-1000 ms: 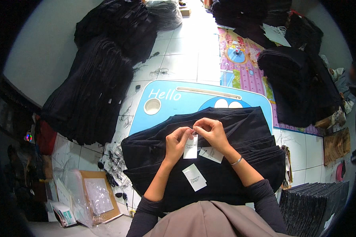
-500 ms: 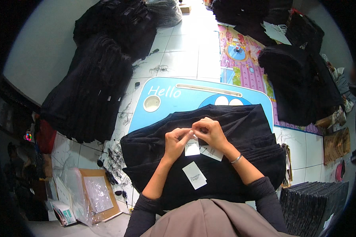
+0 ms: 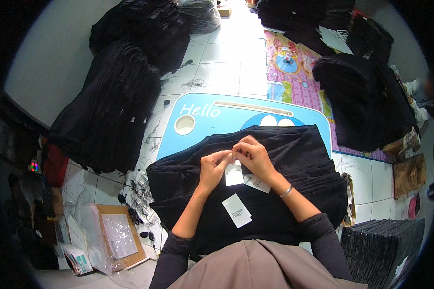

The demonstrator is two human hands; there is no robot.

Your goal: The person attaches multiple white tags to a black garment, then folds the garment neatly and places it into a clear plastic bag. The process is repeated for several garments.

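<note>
Black garments (image 3: 178, 178) lie spread in layers across the low blue table (image 3: 171, 139) in front of me. Over them my left hand (image 3: 214, 169) is closed in a pinch at the top of a white hang tag (image 3: 234, 177). My right hand (image 3: 253, 157), a bracelet on its wrist, meets it fingertip to fingertip. Its fingers are also pinched, and whatever lies between them is too small to make out. A second white tag (image 3: 258, 183) rests partly under the right hand. Nearer to me, more white tags (image 3: 237, 211) lie overlapped on the black cloth.
Tall piles of black garments stand at the left (image 3: 111, 101) and right (image 3: 357, 96). A dark stack (image 3: 383, 248) sits at the lower right. Plastic-wrapped cardboard (image 3: 123, 236) lies lower left, near black thread scraps (image 3: 137, 197). A colourful mat (image 3: 299, 86) runs beyond the table.
Both hands remain pinched together above the tag, with the right fingers shifted slightly upward and left. The upright tag has tilted a little and moved slightly up.
</note>
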